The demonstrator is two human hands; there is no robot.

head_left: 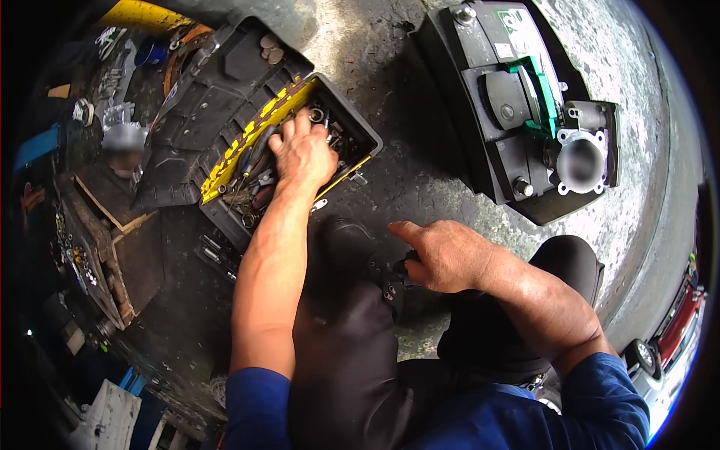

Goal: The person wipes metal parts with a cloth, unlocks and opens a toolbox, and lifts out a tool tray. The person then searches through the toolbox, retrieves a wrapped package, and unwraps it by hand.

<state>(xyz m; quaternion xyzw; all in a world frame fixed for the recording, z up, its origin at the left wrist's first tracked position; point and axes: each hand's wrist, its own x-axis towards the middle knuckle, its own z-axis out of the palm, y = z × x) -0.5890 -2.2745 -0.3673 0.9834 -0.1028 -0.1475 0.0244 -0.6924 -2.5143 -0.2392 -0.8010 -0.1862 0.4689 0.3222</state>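
My left hand (pixel 306 154) reaches down into an open black toolbox (pixel 367 129) with a yellow inner edge. Its fingers are spread over a jumble of hand tools, and the fingertips are partly hidden among them. Dark-handled pliers (pixel 259 154) lie beside the thumb, and a ring-shaped metal socket (pixel 316 115) shows just past the fingers. Over my knees, my right hand (pixel 454 255) has its index finger stretched out and the other fingers curled. Something dark shows under that hand, too hidden to name.
To the right, a black battery (pixel 480 82) sits with a green-edged part (pixel 536 97) and a metal throttle body (pixel 581 161) on top. The toolbox lid (pixel 202 105) lies folded back leftward. A wooden-edged box (pixel 139 255) and other parts crowd the left side. My shoe (pixel 349 240) is close to the toolbox.
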